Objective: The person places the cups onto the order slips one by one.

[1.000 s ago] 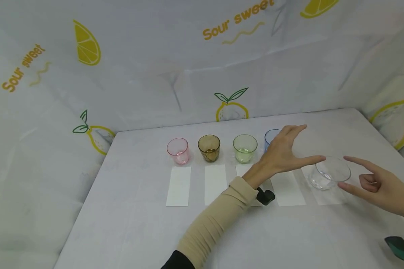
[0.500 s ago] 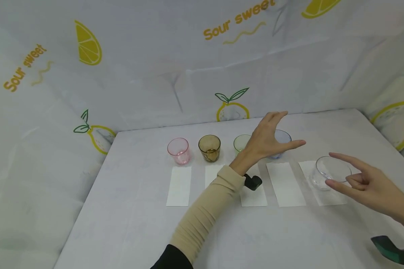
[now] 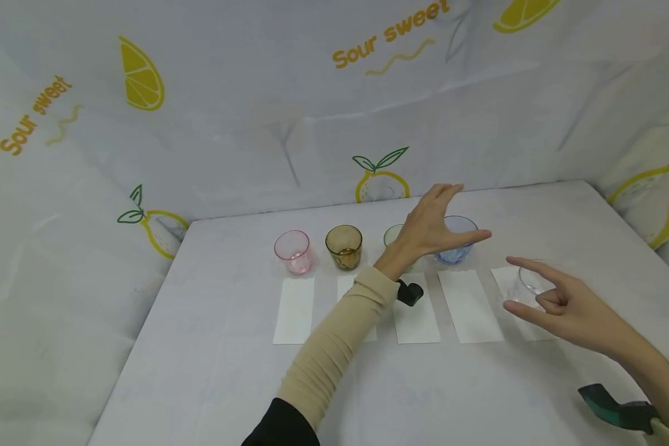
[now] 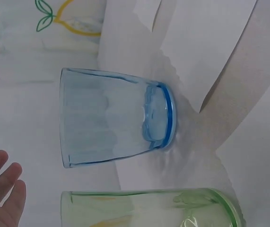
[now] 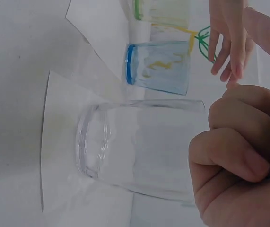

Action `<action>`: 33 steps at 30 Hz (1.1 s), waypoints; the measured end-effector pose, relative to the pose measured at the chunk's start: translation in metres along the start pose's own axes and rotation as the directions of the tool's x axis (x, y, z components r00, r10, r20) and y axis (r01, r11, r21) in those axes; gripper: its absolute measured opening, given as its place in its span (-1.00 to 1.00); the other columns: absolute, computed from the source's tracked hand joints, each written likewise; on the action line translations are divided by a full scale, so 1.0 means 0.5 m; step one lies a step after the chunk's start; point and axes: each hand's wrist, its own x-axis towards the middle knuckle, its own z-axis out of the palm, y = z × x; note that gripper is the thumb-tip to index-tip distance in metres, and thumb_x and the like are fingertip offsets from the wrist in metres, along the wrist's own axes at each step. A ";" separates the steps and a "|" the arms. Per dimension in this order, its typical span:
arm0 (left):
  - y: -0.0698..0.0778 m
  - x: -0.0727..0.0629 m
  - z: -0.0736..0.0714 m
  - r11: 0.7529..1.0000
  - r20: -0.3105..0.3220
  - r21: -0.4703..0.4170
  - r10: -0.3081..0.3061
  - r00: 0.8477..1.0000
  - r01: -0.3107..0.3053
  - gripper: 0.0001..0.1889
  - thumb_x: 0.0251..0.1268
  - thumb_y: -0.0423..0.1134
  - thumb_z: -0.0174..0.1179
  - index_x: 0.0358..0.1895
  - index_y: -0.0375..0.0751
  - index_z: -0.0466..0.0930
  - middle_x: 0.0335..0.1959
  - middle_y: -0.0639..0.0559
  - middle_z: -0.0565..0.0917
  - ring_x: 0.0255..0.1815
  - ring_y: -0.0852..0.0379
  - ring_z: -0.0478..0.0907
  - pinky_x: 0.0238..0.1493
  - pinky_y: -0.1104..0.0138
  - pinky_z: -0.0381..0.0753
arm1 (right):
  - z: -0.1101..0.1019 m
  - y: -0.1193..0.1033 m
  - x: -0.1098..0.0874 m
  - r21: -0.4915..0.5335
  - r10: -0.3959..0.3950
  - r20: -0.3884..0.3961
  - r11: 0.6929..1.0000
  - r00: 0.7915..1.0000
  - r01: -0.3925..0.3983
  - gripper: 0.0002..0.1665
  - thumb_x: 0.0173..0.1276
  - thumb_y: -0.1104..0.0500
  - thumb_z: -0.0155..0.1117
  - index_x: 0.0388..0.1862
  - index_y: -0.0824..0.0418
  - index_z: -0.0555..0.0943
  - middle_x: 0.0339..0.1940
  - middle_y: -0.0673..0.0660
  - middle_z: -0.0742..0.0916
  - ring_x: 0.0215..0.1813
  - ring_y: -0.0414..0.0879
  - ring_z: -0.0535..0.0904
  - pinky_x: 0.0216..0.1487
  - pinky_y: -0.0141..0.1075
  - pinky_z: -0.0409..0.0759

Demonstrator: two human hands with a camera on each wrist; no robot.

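Note:
My left hand [image 3: 424, 226] is spread, thumb apart from the fingers, beside the blue glass [image 3: 457, 255] and partly in front of the green glass [image 3: 391, 234]. In the left wrist view the blue glass [image 4: 111, 118] stands free of its fingers. My right hand [image 3: 563, 306] extends its index finger and thumb, with the other fingers folded in. It holds nothing and covers part of the clear glass [image 3: 526, 286]. From the right wrist, the clear glass [image 5: 139, 146] appears upright on a white paper strip [image 5: 59, 156], apart from the fingers.
A pink glass [image 3: 293, 254] and a brown glass [image 3: 344, 249] continue the row to the left. Several paper strips [image 3: 293, 313] lie in front of the glasses on the white-covered table [image 3: 201, 371]. A white lemon-print cloth [image 3: 245, 155] hangs behind.
Both hands have shifted left. My left hand has gone from near the clear glass past the blue one, and my right hand now overlaps the clear glass, which stays put.

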 end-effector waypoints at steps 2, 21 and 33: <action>-0.002 0.002 0.004 1.000 0.012 0.019 -0.011 1.000 0.010 0.03 0.09 0.37 0.39 0.59 0.02 0.21 0.58 0.11 0.30 0.57 0.21 0.28 0.43 0.33 0.49 | 0.009 -0.003 0.003 0.005 -0.023 0.014 1.000 1.000 0.023 -0.11 0.27 0.26 0.50 0.53 -0.08 0.35 -0.76 0.12 0.12 -0.71 -0.23 -0.04 -0.67 -0.37 0.11; -0.033 0.005 0.048 0.992 0.094 0.098 -0.093 0.991 0.084 0.04 0.04 0.45 0.36 0.57 0.04 0.27 0.58 0.15 0.29 0.57 0.20 0.29 0.39 0.29 0.54 | 0.080 0.012 0.001 -0.063 0.000 0.098 0.998 0.995 0.006 -0.07 0.29 0.10 0.51 0.57 0.12 0.30 -0.75 -0.16 0.18 -0.66 -0.44 0.09 -0.65 -0.40 0.22; -0.037 0.002 0.050 0.984 0.124 0.168 -0.080 0.989 0.059 0.05 0.05 0.45 0.36 0.56 -0.03 0.28 0.53 0.08 0.37 0.51 0.19 0.36 0.41 0.40 0.49 | 0.102 0.046 0.001 -0.102 0.014 0.125 0.995 0.992 -0.001 -0.02 0.31 0.07 0.49 0.60 0.20 0.22 -0.70 -0.24 0.23 -0.63 -0.43 0.10 -0.58 -0.41 0.21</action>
